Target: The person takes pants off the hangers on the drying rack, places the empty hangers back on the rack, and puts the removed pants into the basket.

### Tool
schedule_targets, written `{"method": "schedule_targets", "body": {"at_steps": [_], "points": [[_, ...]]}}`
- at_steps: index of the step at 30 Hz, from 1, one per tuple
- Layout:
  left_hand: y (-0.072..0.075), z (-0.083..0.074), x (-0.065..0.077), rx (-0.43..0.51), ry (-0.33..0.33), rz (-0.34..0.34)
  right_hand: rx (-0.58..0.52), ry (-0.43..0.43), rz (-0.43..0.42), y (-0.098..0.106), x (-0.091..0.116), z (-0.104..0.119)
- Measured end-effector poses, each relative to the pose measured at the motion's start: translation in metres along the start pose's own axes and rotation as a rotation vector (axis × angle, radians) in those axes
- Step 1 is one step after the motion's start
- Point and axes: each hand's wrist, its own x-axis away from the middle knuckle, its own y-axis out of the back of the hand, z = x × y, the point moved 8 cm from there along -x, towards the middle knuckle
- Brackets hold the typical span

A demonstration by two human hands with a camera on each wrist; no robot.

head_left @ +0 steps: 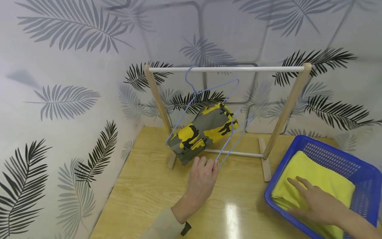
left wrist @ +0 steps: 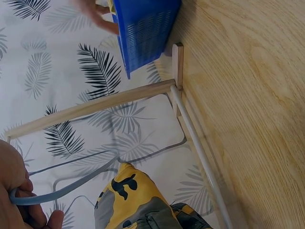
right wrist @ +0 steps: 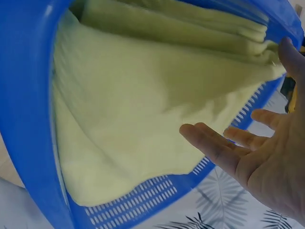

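"One thin, angular, pale-blue hanger (left wrist: 62, 193) is pinched in the left hand (head_left: 203, 181), isn't it?"

"Yes, its near end is gripped by curled fingers, and it is held in front of the rack."

"And how is the right hand (head_left: 319, 202) held?"

"Its fingers are spread over a folded, bright-yellow cloth (head_left: 325, 176); whether the cloth is touched cannot be told."

"Where is that cloth placed?"

"It is laid inside a blue plastic basket with slotted walls (head_left: 368, 186), set at the right of the pale, wood-grained counter (head_left: 140, 192)."

"What is carried by the rack, then?"

"A second thin blue hanger (head_left: 218, 86) is hooked over the white horizontal rod (head_left: 253, 69), left of its middle. On that hanger a yellow, grey and black camouflage garment (head_left: 206, 129) is hung at a tilt."

"How is the rod supported?"

"It is held between two light wooden posts (head_left: 286, 112), before a leaf-printed wall (head_left: 104, 106)."
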Motion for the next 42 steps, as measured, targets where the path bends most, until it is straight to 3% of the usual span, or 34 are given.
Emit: {"method": "schedule_targets", "body": {"at_steps": [8, 19, 26, 33, 42], "points": [[0.001, 0.000, 0.001, 0.004, -0.004, -0.011, 0.059, -0.096, -0.087, 0.042, -0.010, 0.000], [0.003, 0.002, 0.000, 0.025, 0.034, -0.032, 0.155, -0.087, -0.304, 0.095, -0.028, 0.007], [0.003, 0.001, -0.001, 0.025, 0.030, -0.024, 0.185, -0.061, -0.514, 0.123, -0.036, 0.013], [0.004, -0.001, -0.001, 0.016, 0.021, -0.031, 0.131, -0.078, -0.676, 0.143, -0.045, 0.010], [0.005, -0.002, -0.001, 0.010, 0.018, -0.027, 0.201, -0.015, -0.957, 0.169, -0.060, 0.021]]}}
